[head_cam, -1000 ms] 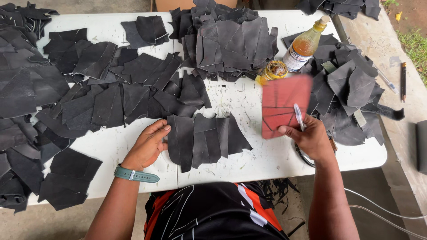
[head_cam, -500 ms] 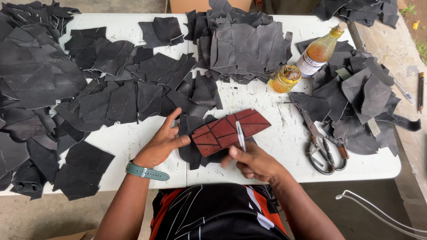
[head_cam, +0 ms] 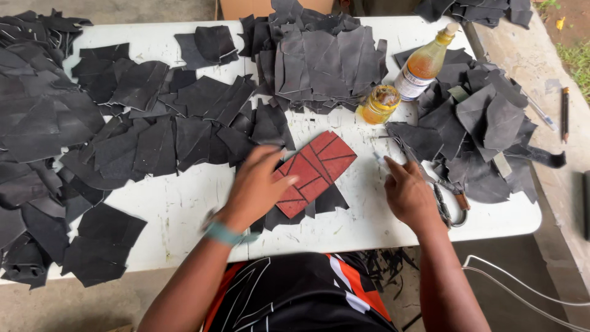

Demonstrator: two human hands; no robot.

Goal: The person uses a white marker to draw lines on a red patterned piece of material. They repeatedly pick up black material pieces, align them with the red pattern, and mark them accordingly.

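Near centre frame, on the white table (head_cam: pixel 184 203), I see the red template (head_cam: pixel 314 173), a flat oblong piece scored with dark lines, lying tilted on top of a few black leather pieces (head_cam: pixel 289 212). My left hand (head_cam: pixel 261 184) comes in from lower left, fingers spread and flat, blurred; the fingertips rest on the lower left end of the red template, gripping nothing. My right hand (head_cam: pixel 409 193) sits right of centre, just beside the template but apart from it, fingers loosely curled, a slim pale pen (head_cam: pixel 381 161) poking out toward upper left; I cannot tell how firmly it is held. Scissors (head_cam: pixel 445 197) lie on the table touching the right side of that hand. Upper right of centre stands a small jar of amber glue (head_cam: pixel 380 104) with a tall amber bottle (head_cam: pixel 424 61) close by. Black leather scraps (head_cam: pixel 123 135) cover the left half and a stacked pile (head_cam: pixel 319 58) sits at top centre.
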